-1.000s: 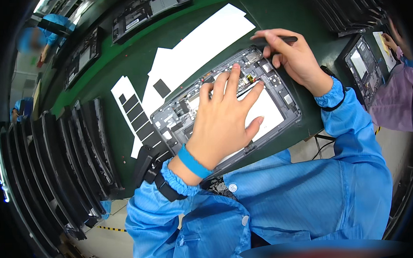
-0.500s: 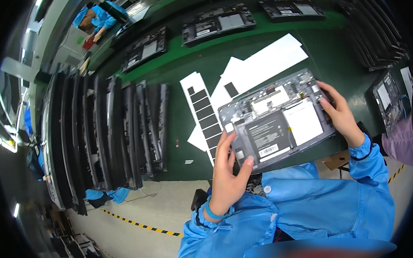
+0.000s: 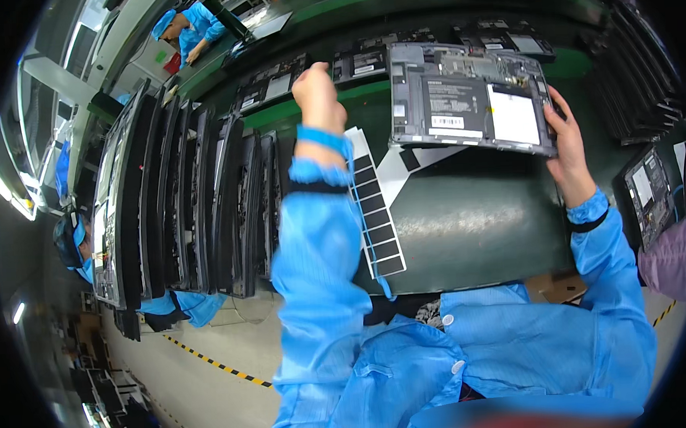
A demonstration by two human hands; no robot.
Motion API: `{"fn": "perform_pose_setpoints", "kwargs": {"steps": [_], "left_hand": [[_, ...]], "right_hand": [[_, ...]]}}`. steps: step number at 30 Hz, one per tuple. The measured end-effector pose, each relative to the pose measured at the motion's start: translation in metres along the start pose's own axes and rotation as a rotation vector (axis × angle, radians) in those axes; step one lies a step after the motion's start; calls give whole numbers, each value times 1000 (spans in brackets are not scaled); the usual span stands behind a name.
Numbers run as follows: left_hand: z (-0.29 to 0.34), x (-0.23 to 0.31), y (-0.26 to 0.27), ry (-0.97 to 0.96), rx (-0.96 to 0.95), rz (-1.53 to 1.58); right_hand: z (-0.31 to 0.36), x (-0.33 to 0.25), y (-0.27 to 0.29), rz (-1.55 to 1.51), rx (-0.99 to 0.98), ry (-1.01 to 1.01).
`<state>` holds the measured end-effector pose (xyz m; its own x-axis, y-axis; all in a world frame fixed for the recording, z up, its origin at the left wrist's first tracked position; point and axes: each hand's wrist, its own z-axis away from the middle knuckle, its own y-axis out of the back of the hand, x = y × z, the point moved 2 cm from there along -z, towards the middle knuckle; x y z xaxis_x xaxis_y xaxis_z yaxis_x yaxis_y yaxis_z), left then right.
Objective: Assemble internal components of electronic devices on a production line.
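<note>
My right hand (image 3: 568, 147) grips the right edge of an open laptop base (image 3: 461, 105). Inside it show a black battery, a white rectangular pad and circuit boards. The base is raised and tilted over the far part of the green table (image 3: 481, 223). My left hand (image 3: 319, 100) is off this base, stretched forward with its fingers curled. It is beside another laptop base (image 3: 272, 87) in the far row; what its fingers hold, if anything, is hidden. Below my left wrist lies a white strip (image 3: 379, 228) with black rectangles, partly covered by my sleeve.
Several laptop bases (image 3: 181, 198) stand on edge at the left, and a dark stack (image 3: 636, 79) stands at the far right. Another open base (image 3: 648, 189) is at the right edge. White sheets (image 3: 395, 173) lie beneath the raised base. A co-worker (image 3: 190, 33) sits at the far left.
My left hand has let go of the laptop base and reached forward to the far row. My right hand has moved the base away from me, over the white sheets.
</note>
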<state>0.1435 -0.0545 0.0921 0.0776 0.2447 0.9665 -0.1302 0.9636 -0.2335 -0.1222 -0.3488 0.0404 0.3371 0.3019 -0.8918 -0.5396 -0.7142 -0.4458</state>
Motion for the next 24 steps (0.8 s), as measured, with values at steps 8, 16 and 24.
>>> {"fn": "perform_pose_setpoints", "kwargs": {"steps": [8, 16, 24], "left_hand": [[-152, -27, -3, -324, -324, -1902], [-347, -73, 56, -234, -376, -2153], [-347, -72, 65, 726, -1020, -2013]], "right_hand": [[14, -5, 7, 48, 102, 119], [12, 3, 3, -42, 65, 36], [18, 19, -10, -77, 10, -3]]}}
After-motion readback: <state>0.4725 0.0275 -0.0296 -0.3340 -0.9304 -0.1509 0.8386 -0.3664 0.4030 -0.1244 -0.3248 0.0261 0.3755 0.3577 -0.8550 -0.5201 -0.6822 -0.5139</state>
